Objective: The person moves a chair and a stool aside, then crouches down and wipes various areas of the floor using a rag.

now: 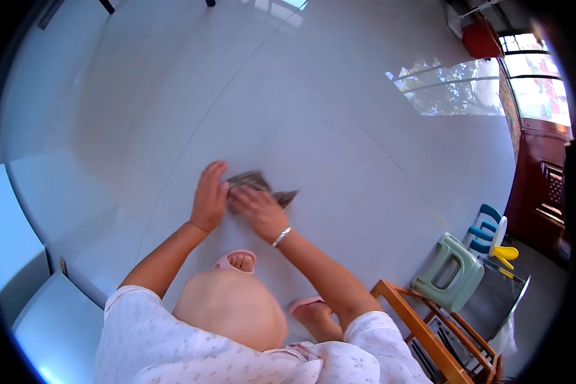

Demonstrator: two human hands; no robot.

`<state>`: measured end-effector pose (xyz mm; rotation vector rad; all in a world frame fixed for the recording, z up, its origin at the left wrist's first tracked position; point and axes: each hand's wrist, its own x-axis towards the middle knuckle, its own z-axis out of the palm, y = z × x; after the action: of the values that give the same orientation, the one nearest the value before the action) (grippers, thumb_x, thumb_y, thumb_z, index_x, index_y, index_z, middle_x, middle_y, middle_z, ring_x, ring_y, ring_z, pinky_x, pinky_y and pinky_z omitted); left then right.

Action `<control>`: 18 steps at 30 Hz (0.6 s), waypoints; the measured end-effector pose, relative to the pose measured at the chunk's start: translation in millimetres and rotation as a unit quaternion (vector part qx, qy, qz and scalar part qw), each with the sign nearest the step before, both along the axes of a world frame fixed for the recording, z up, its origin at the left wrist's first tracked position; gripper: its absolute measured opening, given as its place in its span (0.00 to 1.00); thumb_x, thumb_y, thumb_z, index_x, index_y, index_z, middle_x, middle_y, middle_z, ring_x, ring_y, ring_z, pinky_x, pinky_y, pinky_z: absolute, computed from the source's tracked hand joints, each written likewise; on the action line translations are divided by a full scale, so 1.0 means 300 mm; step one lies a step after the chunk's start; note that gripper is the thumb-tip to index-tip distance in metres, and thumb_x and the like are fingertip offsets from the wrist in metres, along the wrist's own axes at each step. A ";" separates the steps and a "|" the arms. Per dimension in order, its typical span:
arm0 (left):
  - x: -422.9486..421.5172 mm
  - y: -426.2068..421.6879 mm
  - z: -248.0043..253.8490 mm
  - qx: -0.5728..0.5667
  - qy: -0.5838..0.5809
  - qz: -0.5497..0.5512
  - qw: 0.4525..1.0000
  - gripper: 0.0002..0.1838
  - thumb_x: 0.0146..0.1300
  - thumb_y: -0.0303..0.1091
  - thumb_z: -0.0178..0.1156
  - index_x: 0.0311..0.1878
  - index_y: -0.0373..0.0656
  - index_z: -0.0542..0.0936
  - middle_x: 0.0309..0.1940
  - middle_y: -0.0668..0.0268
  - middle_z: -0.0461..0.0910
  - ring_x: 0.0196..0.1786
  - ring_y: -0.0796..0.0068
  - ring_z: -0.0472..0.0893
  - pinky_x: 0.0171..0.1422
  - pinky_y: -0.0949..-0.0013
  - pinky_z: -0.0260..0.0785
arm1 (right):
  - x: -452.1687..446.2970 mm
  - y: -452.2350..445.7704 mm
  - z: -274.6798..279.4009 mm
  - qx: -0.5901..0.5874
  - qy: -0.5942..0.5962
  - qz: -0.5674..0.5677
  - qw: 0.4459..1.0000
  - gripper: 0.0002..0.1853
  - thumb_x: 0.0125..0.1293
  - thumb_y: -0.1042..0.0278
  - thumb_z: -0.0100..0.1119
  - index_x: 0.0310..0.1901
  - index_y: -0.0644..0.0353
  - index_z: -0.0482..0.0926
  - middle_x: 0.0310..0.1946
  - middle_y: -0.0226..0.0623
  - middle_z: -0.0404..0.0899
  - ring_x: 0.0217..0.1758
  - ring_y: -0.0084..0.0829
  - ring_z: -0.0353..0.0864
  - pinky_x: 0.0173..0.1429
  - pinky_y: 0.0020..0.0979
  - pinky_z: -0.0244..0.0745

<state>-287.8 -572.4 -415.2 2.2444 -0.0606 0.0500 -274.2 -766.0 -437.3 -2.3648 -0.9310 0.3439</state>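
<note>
A crumpled grey-brown cloth (285, 197) lies on the pale tiled floor (326, 153) in front of my feet. My right hand (257, 208), with a silver bracelet at the wrist, rests on the cloth with its fingers spread, slightly blurred. Just beyond the cloth's left edge is my left hand (211, 192), fingers apart and nothing visible in it; its fingertips are close to the cloth.
At the lower right are a green plastic stool (451, 272), a wooden frame (422, 326) and a blue-and-white item (486, 230). White furniture (57, 320) stands at the lower left. A red-brown door (544, 173) is on the right.
</note>
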 end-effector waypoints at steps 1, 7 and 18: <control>0.016 0.013 -0.002 0.021 -0.001 0.033 0.999 0.19 0.66 0.28 0.49 0.60 0.37 0.69 0.62 0.51 0.68 0.65 0.51 0.66 0.70 0.56 0.57 | -0.005 0.021 -0.021 0.030 -0.040 0.048 0.998 0.21 0.63 0.71 0.47 0.58 0.49 0.74 0.62 0.31 0.70 0.66 0.34 0.68 0.66 0.40 0.64; 0.200 -0.048 0.030 0.003 -0.012 0.001 1.000 0.19 0.67 0.29 0.50 0.60 0.36 0.68 0.63 0.52 0.66 0.67 0.51 0.64 0.70 0.58 0.58 | 0.380 -0.188 -0.099 -0.035 -0.130 -0.022 0.991 0.23 0.65 0.68 0.44 0.63 0.51 0.71 0.67 0.36 0.65 0.70 0.37 0.63 0.71 0.44 0.58; 0.316 -0.310 0.057 -0.183 0.010 -0.026 0.983 0.22 0.70 0.33 0.50 0.65 0.41 0.65 0.67 0.56 0.62 0.70 0.58 0.61 0.71 0.62 0.56 | 0.585 -0.260 0.068 0.120 -0.196 -0.238 0.944 0.26 0.56 0.78 0.54 0.60 0.61 0.71 0.57 0.48 0.74 0.59 0.50 0.71 0.64 0.44 0.66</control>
<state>-193.1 -665.3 -398.1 1.8747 -0.0906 0.0096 -98.9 -843.9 -417.1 -2.3676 -0.4931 -0.4212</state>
